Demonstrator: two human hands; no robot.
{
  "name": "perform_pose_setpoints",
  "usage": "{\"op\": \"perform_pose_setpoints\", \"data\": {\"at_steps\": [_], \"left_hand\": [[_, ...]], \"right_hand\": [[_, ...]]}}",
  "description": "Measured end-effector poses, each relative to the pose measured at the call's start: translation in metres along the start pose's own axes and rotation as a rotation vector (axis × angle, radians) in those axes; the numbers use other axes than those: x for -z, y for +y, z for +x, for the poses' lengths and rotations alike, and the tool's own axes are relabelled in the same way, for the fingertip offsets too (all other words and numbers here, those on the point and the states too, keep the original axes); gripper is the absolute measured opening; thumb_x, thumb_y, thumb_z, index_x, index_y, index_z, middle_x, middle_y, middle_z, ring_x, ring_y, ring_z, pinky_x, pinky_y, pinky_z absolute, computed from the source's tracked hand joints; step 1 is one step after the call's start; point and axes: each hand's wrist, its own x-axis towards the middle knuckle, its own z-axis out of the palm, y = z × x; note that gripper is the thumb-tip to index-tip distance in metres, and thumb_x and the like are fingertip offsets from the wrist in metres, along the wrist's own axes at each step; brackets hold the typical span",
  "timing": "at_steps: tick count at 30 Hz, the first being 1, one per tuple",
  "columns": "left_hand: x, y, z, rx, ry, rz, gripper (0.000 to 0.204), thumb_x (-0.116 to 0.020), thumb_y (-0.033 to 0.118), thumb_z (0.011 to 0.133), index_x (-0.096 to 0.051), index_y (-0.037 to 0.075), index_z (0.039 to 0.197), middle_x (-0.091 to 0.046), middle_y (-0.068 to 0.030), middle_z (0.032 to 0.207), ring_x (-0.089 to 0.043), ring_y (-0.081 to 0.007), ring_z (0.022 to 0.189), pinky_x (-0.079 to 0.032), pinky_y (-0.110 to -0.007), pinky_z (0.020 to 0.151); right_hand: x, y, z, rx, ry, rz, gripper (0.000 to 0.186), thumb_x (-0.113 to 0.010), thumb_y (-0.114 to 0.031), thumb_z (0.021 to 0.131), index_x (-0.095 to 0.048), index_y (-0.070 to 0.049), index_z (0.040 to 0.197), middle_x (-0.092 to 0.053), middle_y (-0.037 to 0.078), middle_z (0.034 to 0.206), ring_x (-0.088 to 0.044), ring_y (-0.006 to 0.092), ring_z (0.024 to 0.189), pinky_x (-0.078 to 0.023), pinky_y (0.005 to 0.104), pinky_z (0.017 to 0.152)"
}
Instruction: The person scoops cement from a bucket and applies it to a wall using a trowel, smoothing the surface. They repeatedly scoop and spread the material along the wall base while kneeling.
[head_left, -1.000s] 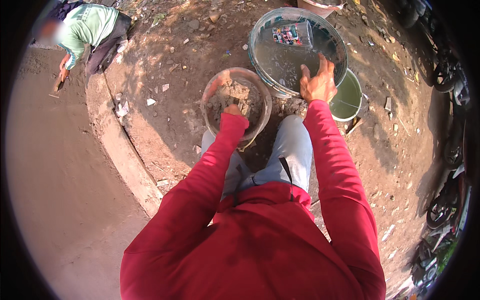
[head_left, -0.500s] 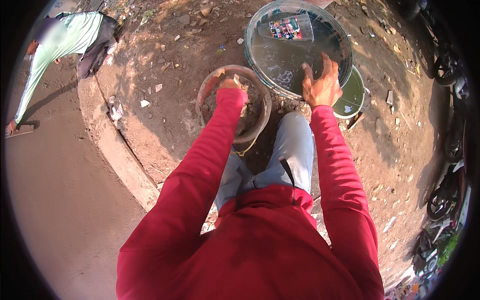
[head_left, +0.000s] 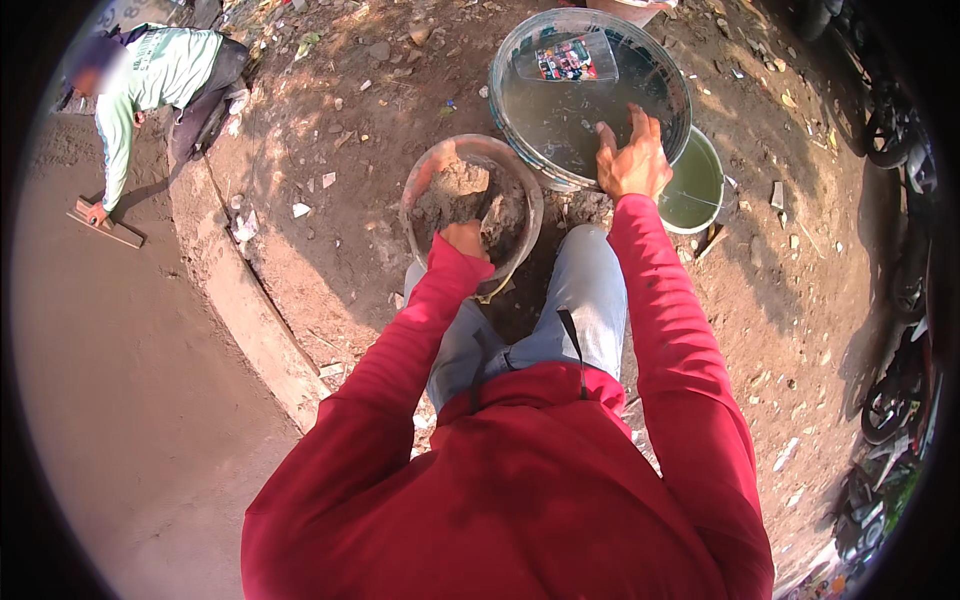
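- Tub [head_left: 408, 212]: round, dull reddish, its rim caked grey; it stands mouth-up on the ground [head_left: 350, 190].
- Mortar [head_left: 462, 178]: grey-brown, thick and uneven inside the tub, with a paler lump heaped toward the far rim.
- Bucket [head_left: 513, 141]: wider, round, dark blue-green with grey smears, open at the top, just beside the tub's far right rim.
- Water [head_left: 550, 118]: murky grey-green, inside the bucket.

Dirt ground [head_left: 800, 330] carries the large water tub [head_left: 545, 170]; relative to it — mortar bucket [head_left: 536, 205] at near left, green bucket [head_left: 714, 155] at near right, pale fragments [head_left: 300, 210] farther left.
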Motion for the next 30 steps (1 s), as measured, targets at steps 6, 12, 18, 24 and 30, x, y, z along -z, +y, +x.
{"op": "perform_pose_setpoints", "data": {"at_steps": [6,12,18,24,30], "left_hand": [[0.131,-0.002,0.037,0.143,-0.016,-0.004,0.041,-0.078,0.02,0.053,-0.068,-0.001,0.087,-0.067,-0.0231,0.084,-0.066,-0.0378,0.082,-0.054,-0.041,0.077],[0.073,-0.045,0.096,0.555,-0.024,-0.217,0.047,-0.075,0.016,0.061,-0.066,0.001,0.105,-0.067,-0.0224,0.102,-0.066,-0.033,0.095,-0.054,-0.037,0.081],[0.014,-0.051,0.104,0.525,0.081,-0.283,0.044,-0.074,0.014,0.066,-0.065,0.002,0.108,-0.066,-0.0212,0.106,-0.063,-0.032,0.104,-0.053,-0.037,0.086],[0.031,-0.007,0.103,0.233,-0.236,0.106,0.025,-0.066,0.01,0.072,-0.067,-0.001,0.094,-0.066,-0.0244,0.098,-0.064,-0.0352,0.098,-0.053,-0.041,0.083],[-0.001,-0.035,0.039,-0.131,-0.139,0.125,0.017,-0.065,0.01,0.065,-0.064,0.0,0.079,-0.065,-0.0261,0.082,-0.065,-0.0397,0.083,-0.052,-0.045,0.075]], "right_hand": [[0.001,0.001,0.0,0.005,-0.003,-0.02,0.048,-0.07,-0.034,0.077,-0.058,-0.014,0.118,-0.061,0.005,0.11,-0.064,0.0272,0.091,-0.049,0.04,0.077],[-0.003,-0.001,-0.003,-0.003,-0.054,-0.043,0.044,-0.07,-0.033,0.077,-0.061,-0.012,0.114,-0.062,0.007,0.108,-0.065,0.03,0.088,-0.05,0.0418,0.076],[-0.007,0.0,-0.007,0.007,0.026,-0.008,0.036,-0.072,-0.034,0.076,-0.067,-0.01,0.102,-0.065,0.004,0.096,-0.065,0.0248,0.085,-0.05,0.0377,0.072],[-0.003,-0.008,-0.004,-0.044,0.008,0.013,0.034,-0.072,-0.033,0.078,-0.068,-0.009,0.101,-0.068,0.004,0.092,-0.066,0.0192,0.082,-0.049,0.0345,0.076],[-0.006,-0.005,-0.004,-0.026,0.022,0.071,0.031,-0.07,-0.033,0.078,-0.067,-0.01,0.1,-0.066,0.005,0.095,-0.065,0.0266,0.084,-0.05,0.0387,0.074]]}}
